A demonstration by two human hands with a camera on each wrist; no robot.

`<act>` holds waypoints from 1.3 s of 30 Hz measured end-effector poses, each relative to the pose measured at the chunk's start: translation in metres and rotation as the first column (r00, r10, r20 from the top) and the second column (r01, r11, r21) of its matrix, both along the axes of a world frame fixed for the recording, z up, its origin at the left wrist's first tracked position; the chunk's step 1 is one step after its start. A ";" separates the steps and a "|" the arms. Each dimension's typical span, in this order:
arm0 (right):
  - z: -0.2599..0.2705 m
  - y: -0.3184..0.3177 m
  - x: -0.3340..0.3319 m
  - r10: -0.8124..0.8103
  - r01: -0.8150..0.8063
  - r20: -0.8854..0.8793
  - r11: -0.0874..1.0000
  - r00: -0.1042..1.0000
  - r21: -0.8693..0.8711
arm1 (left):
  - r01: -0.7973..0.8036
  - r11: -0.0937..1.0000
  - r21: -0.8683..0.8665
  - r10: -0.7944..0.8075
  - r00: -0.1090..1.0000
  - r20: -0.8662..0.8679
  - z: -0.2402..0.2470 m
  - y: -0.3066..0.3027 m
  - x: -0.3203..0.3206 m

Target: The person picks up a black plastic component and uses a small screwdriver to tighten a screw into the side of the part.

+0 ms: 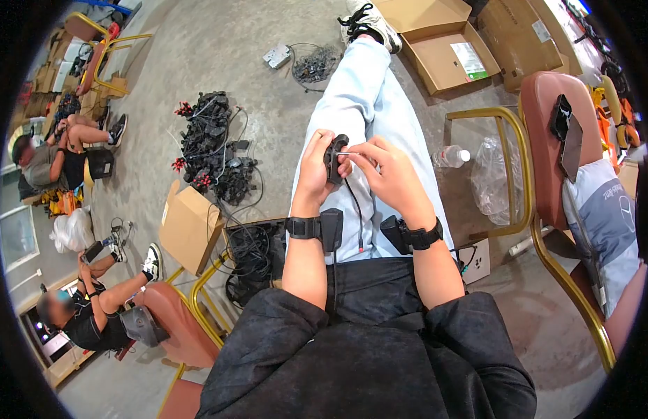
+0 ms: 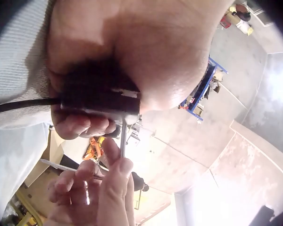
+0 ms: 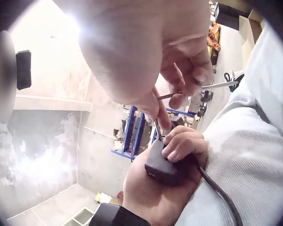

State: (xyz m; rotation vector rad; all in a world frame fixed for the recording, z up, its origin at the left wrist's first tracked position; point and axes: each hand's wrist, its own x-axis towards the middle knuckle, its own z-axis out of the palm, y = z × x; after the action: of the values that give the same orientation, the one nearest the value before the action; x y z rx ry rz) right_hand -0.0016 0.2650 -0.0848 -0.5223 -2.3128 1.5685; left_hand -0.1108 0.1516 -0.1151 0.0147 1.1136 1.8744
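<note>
The left grip (image 1: 312,174) curls round the block (image 1: 331,162), steadying it for the rod (image 2: 123,141) pinched in the right grip (image 1: 391,172); the tip apparently meets the block's end. The cord (image 1: 356,204) trails between the grips, clear of the rod.

You have the device (image 1: 331,162) in your left hand (image 1: 314,173) above your legs (image 1: 346,105), a cable heap (image 1: 210,143) on the floor (image 1: 268,98) to their left, a carton (image 1: 187,227) behind it, a bottle (image 1: 449,157) right, and an open box (image 1: 435,59) ahead right.
</note>
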 end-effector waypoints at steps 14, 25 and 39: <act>0.001 0.002 -0.001 0.001 0.014 0.127 0.993 0.992 -0.120 | 0.002 1.000 0.016 -0.002 1.000 0.017 -0.001 0.001 0.000; -0.009 0.001 -0.001 -0.020 0.044 -0.160 0.988 0.987 0.151 | -0.016 0.998 -0.056 0.014 1.000 -0.022 0.003 0.003 0.002; 0.000 0.003 -0.001 0.020 -0.019 0.059 0.999 0.998 -0.028 | -0.031 0.999 -0.028 0.031 0.999 0.027 0.000 0.002 0.001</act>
State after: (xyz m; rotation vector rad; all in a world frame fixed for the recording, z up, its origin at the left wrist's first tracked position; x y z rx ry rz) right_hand -0.0024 0.2683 -0.0846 -0.5619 -2.3499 1.6171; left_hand -0.1094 0.1533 -0.1150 -0.0440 1.1267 1.8811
